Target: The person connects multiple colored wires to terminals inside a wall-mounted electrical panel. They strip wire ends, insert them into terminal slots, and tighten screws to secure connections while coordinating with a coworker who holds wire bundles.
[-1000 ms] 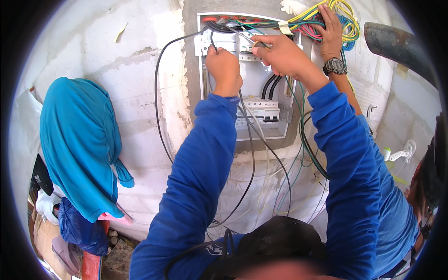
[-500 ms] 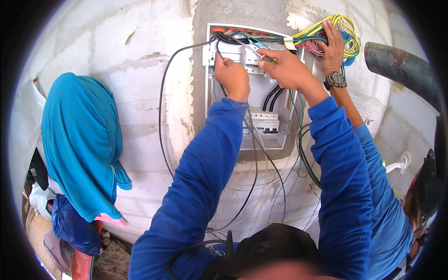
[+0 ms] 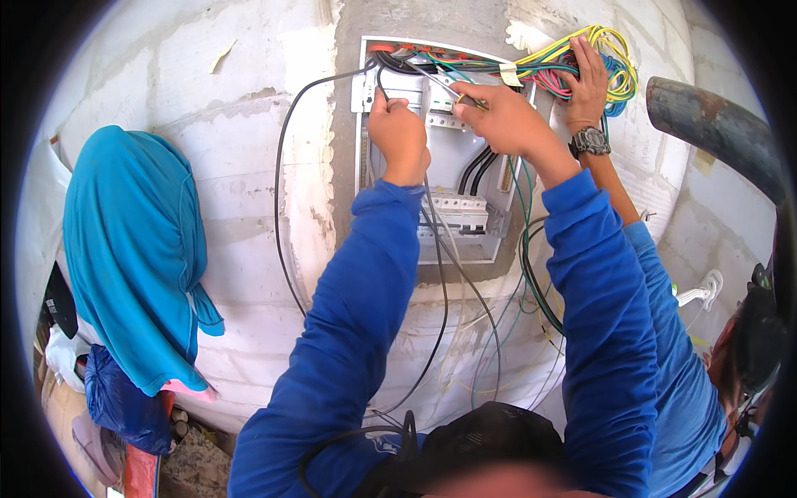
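Observation:
My left hand [image 3: 398,137] pinches a black cable [image 3: 379,77] at the upper left of an open white distribution box [image 3: 457,257] set in the wall. In my right hand [image 3: 515,120] is a screwdriver [image 3: 433,80], its thin metal shaft pointing up and left across the top of the box toward the black cables. Beneath the shaft sits a group of white circuit breakers [image 3: 447,120]. Another breaker row [image 3: 461,222] is mounted lower in the box. My fingers hide part of the screwdriver's handle and the cable below my grip.
At right, a co-worker's hand [image 3: 588,100] with a watch presses a coil of coloured wires [image 3: 618,70] to the wall. A dark pipe [image 3: 706,116] juts in nearby. Loose cables [image 3: 442,307] hang below the box. A turquoise cloth [image 3: 133,257] hangs at left.
The whole view has shifted slightly, so the box and wall appear a little further left. Both my hands keep their holds on the cable and the screwdriver.

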Tool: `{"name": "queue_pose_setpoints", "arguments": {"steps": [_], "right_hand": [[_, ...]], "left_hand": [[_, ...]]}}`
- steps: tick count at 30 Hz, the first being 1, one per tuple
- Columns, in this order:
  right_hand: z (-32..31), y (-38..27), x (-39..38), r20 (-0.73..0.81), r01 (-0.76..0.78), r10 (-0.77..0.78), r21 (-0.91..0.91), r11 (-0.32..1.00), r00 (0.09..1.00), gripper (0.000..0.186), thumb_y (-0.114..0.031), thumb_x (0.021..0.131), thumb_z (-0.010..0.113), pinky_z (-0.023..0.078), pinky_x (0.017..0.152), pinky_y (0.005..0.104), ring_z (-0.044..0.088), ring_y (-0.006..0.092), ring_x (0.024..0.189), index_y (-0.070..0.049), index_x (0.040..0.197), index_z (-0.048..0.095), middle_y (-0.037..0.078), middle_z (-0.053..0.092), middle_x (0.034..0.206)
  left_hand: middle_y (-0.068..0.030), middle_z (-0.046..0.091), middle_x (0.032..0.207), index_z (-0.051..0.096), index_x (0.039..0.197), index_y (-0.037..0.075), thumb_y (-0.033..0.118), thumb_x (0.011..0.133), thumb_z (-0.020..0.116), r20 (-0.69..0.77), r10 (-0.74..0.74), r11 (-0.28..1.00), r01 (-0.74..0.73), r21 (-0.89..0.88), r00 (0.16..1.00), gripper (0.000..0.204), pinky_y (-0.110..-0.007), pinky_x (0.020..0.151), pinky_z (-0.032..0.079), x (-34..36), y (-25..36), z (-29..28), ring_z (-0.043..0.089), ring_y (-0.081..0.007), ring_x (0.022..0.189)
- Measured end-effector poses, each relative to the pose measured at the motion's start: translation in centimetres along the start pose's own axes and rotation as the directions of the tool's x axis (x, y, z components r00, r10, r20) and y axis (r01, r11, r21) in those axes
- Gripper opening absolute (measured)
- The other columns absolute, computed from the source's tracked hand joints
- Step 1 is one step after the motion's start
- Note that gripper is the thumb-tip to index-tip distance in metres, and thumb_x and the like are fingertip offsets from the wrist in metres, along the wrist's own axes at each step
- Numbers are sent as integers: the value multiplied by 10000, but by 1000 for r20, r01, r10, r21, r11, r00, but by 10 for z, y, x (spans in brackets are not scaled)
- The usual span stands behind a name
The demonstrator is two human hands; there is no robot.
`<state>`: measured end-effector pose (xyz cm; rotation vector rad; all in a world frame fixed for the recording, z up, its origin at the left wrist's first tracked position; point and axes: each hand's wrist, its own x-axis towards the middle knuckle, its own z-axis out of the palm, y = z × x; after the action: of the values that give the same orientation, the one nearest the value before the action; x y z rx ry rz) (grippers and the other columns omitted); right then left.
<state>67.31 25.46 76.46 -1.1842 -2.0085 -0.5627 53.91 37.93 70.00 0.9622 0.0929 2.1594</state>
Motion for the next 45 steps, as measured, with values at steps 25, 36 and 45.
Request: {"name": "queue_pose_setpoints", "arguments": {"steps": [25,36,45], "right_hand": [[46,-56,-12,-105,-159,149,-88,983,983,451,-259,990,644,562,902,523,710,475,1039,-33,1380,645,267,747,1108],[72,-55,-16,-195,-214,254,207,955,947,539,-317,991,636,544,1006,485,692,483,1155,-27,1445,634,305,717,1234],[106,-68,-40,-84,-351,496,605,714,864,534,-326,1047,619,585,794,408,777,311,861,-109,1531,565,184,774,1007]], "left_hand": [[-7,553,856,560,1502,-25,-6,1015,455,10,-52,999,52,2,999,499,-292,609,439,-13,18,-2,487,-90,697],[-28,564,917,559,1361,-68,27,1057,436,122,-154,987,148,58,981,341,-292,620,472,-17,30,-14,533,-95,751],[-96,650,990,354,1561,-30,97,1125,394,402,-448,878,308,366,799,456,-306,555,514,-66,57,-81,584,-116,656]]}}
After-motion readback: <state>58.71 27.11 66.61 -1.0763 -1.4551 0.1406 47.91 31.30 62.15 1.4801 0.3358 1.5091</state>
